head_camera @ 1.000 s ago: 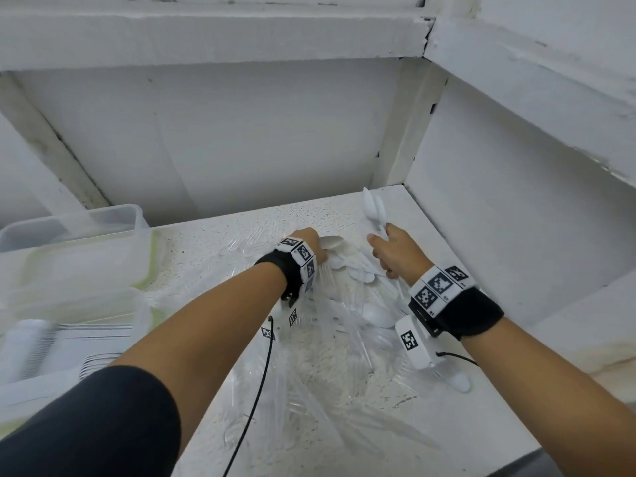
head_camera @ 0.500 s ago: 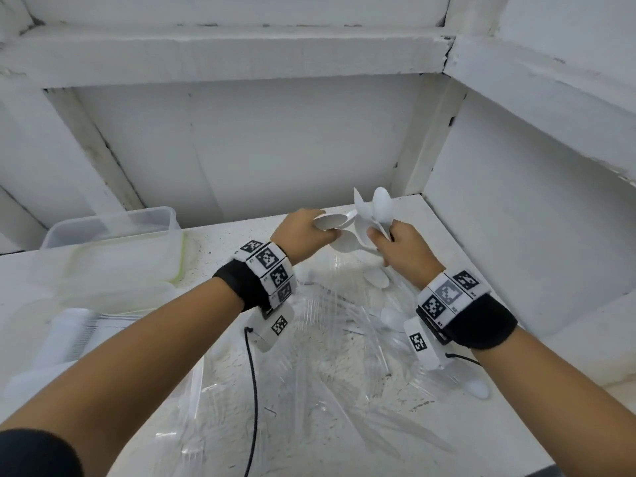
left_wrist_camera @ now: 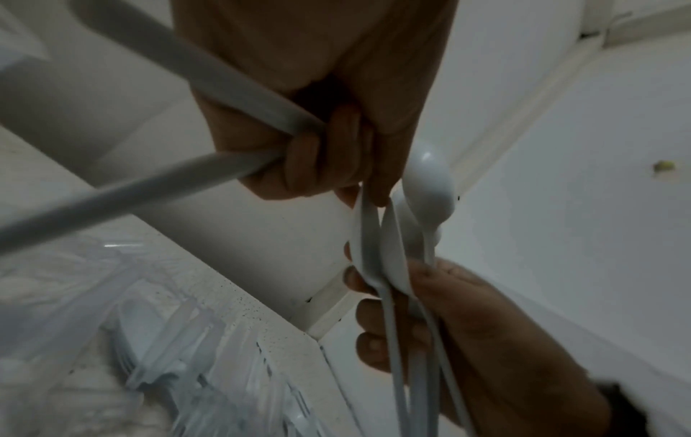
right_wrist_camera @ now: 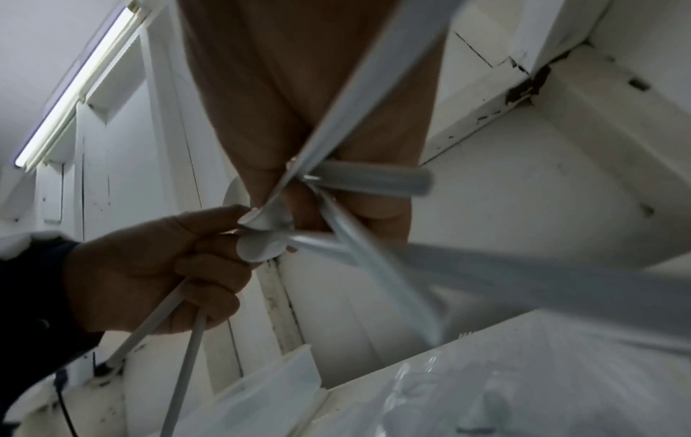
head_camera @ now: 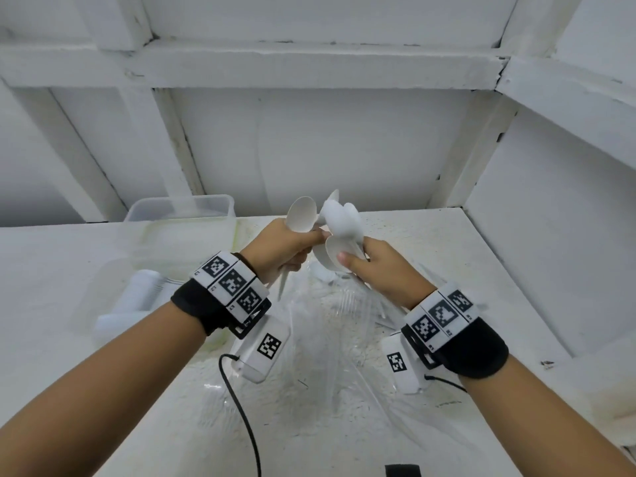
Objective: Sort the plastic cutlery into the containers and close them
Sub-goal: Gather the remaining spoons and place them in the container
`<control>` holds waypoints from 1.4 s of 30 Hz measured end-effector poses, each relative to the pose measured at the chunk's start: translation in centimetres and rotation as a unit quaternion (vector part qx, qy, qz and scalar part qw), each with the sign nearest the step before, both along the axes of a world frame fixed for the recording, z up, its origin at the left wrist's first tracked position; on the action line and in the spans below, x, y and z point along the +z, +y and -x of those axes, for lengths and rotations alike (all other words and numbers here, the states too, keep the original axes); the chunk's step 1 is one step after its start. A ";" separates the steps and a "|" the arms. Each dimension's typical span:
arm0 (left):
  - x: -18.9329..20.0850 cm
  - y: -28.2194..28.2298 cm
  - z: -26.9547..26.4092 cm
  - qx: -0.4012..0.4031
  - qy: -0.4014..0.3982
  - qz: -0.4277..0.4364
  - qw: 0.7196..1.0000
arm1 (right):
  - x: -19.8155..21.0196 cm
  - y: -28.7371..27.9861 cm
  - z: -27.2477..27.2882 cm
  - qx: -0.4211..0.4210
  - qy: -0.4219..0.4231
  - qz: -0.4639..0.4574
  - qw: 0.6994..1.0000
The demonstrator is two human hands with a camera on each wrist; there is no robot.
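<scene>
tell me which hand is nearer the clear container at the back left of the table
Left. The left hand, with its grip on spoons, is raised just right of the clear container; the right hand is farther right.

White speckled counter [head_camera: 430,256] beneath white shelving [head_camera: 309,68].

Two hands are showing: the left hand [head_camera: 280,247] is gripping two white spoons [head_camera: 302,215], counted by the two handles in the left wrist view. The right hand [head_camera: 380,270] is holding a bunch of spoons [head_camera: 340,218]; at least four are showing, the exact count being unclear. Left of the hands, two clear containers [head_camera: 179,210] are sitting, one behind the other. A heap of clear cutlery [head_camera: 323,325] is lying below the hands, too tangled to count.
</scene>
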State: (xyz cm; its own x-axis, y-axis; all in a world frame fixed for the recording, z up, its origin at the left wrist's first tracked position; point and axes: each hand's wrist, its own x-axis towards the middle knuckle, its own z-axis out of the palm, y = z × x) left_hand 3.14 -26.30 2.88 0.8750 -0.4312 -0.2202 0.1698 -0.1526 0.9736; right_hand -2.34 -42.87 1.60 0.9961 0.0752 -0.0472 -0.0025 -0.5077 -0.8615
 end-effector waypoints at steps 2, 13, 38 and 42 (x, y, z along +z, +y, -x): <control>0.1 0.7 0.8 -0.006 0.041 0.042 0.998 | -0.3 0.9 0.3 0.011 0.010 -0.040 0.999; -2.0 3.6 4.3 0.094 -0.074 -0.090 0.989 | -0.7 4.8 0.4 -0.085 -0.059 -0.170 0.980; -2.4 4.4 6.3 0.177 0.010 0.064 0.982 | -0.4 7.7 2.3 -0.120 -0.091 -0.093 0.984; -2.3 4.1 6.5 0.151 -0.002 0.102 0.983 | -0.5 9.1 2.5 -0.089 -0.105 -0.076 0.988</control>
State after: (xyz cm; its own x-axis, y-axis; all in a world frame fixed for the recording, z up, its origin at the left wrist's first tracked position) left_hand -3.34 -22.19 0.55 0.9707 -0.1860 -0.1519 0.1730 0.1030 0.9795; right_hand -4.86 -33.79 1.05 0.9806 -0.1117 0.1610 0.1076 -0.3800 -0.9187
